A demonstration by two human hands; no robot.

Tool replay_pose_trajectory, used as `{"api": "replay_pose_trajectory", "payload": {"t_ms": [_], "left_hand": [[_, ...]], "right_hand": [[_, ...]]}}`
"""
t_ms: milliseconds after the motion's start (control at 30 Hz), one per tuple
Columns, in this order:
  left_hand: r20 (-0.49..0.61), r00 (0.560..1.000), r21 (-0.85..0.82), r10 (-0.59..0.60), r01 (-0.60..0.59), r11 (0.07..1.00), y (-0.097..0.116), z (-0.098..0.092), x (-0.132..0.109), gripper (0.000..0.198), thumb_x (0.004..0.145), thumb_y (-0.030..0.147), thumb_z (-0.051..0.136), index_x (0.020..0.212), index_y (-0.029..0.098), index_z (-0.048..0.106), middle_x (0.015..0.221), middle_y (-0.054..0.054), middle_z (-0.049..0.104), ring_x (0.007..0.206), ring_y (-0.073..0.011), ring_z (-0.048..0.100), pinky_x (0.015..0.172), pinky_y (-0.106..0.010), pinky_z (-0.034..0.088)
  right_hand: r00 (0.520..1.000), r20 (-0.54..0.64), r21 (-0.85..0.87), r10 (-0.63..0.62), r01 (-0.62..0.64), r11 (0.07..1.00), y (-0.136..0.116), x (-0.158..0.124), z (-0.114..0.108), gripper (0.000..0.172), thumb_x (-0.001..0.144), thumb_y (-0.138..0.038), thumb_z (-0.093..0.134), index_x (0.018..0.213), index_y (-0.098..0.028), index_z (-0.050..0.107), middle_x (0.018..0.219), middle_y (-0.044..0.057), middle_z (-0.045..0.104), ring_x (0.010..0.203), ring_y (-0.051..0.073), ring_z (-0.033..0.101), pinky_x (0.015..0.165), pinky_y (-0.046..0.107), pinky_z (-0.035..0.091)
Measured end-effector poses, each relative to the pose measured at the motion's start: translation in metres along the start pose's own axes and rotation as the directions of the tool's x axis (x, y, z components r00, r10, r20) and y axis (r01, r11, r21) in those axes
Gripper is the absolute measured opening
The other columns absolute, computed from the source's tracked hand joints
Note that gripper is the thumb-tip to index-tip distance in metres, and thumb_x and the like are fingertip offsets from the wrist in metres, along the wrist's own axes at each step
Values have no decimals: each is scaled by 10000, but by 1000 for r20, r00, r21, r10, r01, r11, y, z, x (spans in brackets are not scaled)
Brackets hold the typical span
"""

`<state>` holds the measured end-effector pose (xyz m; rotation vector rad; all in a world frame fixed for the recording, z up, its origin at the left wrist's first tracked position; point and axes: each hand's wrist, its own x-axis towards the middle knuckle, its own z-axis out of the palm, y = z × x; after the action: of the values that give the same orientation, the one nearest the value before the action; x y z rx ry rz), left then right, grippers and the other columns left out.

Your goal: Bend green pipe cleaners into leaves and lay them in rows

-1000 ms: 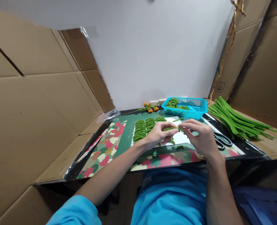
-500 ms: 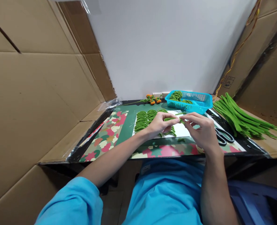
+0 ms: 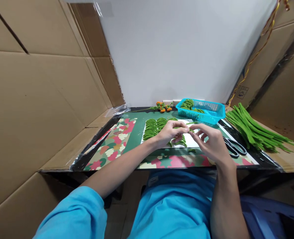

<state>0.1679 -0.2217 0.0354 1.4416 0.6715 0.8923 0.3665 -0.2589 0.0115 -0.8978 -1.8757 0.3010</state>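
Above a white sheet [image 3: 190,142], my left hand [image 3: 170,133] and my right hand [image 3: 210,137] meet with their fingertips close together. Both are closed in a pinch on a short piece of green pipe cleaner [image 3: 191,130], mostly hidden by the fingers. Rows of curved green pipe cleaner pieces [image 3: 151,128] lie on the sheet, partly behind my left hand. One loose piece [image 3: 192,150] rests on the green mat just below the sheet. Scissors with black handles [image 3: 236,147] lie to the right, partly behind my right wrist.
A blue plastic basket [image 3: 211,117] at the back holds more curved green pieces. A bundle of long green pipe cleaners [image 3: 253,129] lies at the right. An orange-flowered stem [image 3: 162,107] lies against the white back wall. Cardboard panels [image 3: 49,89] enclose both sides.
My right hand has shifted slightly left, and its fingers have turned a little around the green piece. My left hand stays nearly still. The whole view has moved slightly.
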Motion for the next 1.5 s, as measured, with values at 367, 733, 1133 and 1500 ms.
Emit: {"api": "replay_pose_trajectory", "payload": {"t_ms": [367,733,1133,1500], "left_hand": [[42,999,-146,-23,29,989,-1,-4,-1,318,769,389,894,846,110,762,641,32,536,429,-31,394,402,-226,236],[92,996,4,13,-13,1000,9,-4,-6,319,826,421,839,869,106,811,484,43,467,402,-46,334,395,-212,215],[47,991,193,128,-135,972,13,-2,-1,330,794,421,868,865,101,835,510,12,558,389,-67,421,377,-206,315],[101,763,782,639,-458,423,13,0,-3,135,912,254,722,941,209,846,781,-61,733,669,-149,637,644,-256,522]], "right_hand": [[998,-36,43,-47,48,998,1,3,12,226,1101,-351,519,1010,-217,676,887,39,686,703,163,606,662,295,439],[999,9,260,44,-45,965,-2,2,11,351,1094,-423,531,818,-216,598,695,-16,559,586,136,497,593,297,355],[969,155,508,192,-244,826,3,10,12,463,1025,-564,610,729,-219,521,601,-58,447,442,107,501,435,256,334],[886,153,861,437,-336,381,-9,32,29,551,724,-623,878,649,-211,521,467,-123,326,342,24,217,313,199,155]]}}
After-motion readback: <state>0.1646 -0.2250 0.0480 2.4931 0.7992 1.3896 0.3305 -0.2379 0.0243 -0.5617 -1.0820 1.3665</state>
